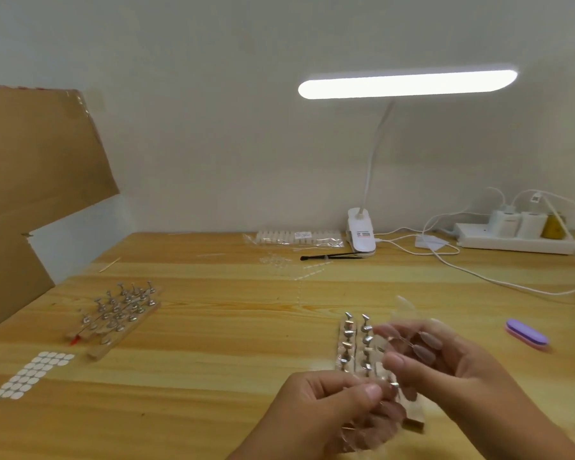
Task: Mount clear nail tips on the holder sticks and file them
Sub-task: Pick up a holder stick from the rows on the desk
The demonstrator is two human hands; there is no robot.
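- Down in the near right corner, the right hand grips a clear nail-tip strip with curled fingers; motion blur hides the detail.
- Meanwhile the left hand pinches the strip's near end between thumb and fingers.
- The strip's long axis runs away from the person, with its far end tilted up.
- Beneath the hands, a rack of holder sticks lies lengthwise, its metal heads upward.
- More holder racks sit well to the left, near a sheet of white adhesive dots.
- A purple buffer block lies just to the right.
- The pale wooden table meets a white wall; a lit clip lamp, a power strip and cardboard stand at the back.
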